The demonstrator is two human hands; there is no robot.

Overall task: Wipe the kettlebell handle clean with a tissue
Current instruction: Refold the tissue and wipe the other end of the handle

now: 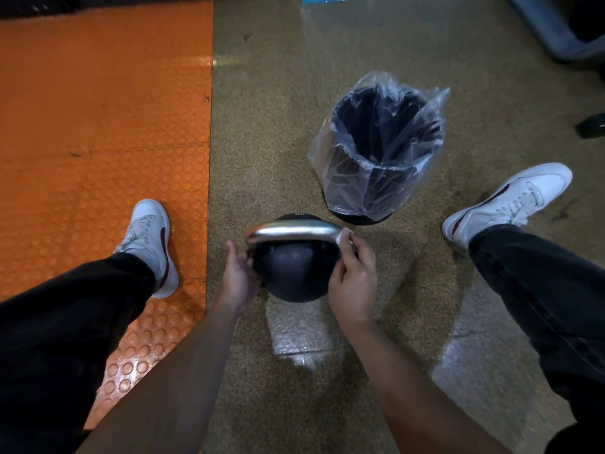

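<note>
Kettlebell (296, 273) down on the speckled floor (268, 109), black ball, silver handle (294, 231) arching over the top. Left hand (237, 278) against the handle's left leg, fingers curled in beside it; holding or only touching, cannot tell. Right hand (355, 280) at the handle's right corner, fingertips pinching a pale tissue (344, 238) pressed onto the metal there.

Just beyond the kettlebell and a little right, a black bin (376, 149) lined with a clear plastic bag (327, 172), its base near the ball but apart from it. Orange studded mat (98, 126) along the left, its edge close beside the left hand. White shoe (152, 239) planted on that mat, another white shoe (507, 199) out on the right near the bin, dark trouser legs (59, 322) framing both sides. Grey object (556, 31) at top right, partly cut off.

Small marking on the ball's far top, too blurred to read.
</note>
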